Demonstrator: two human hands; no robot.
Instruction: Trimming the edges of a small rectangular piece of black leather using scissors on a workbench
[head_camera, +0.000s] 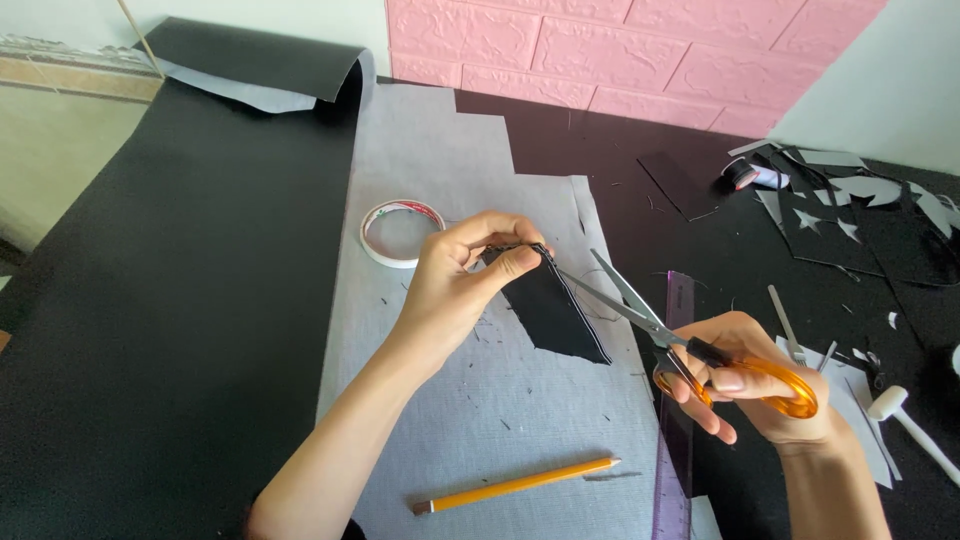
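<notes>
My left hand (455, 285) pinches the top edge of a small black sheet piece (555, 310), holding it up above the grey sheet (470, 400). My right hand (755, 385) grips orange-handled scissors (700, 350). Their blades are open, and the tips reach the black piece's upper right edge near my left thumb.
A white tape roll (400, 232) lies left of my left hand. A yellow pencil (515, 485) rests near the front. A purple ruler (675, 430) runs beside the grey sheet. Black cut-outs and scraps (850, 215) lie far right, with a small white hammer (905, 420).
</notes>
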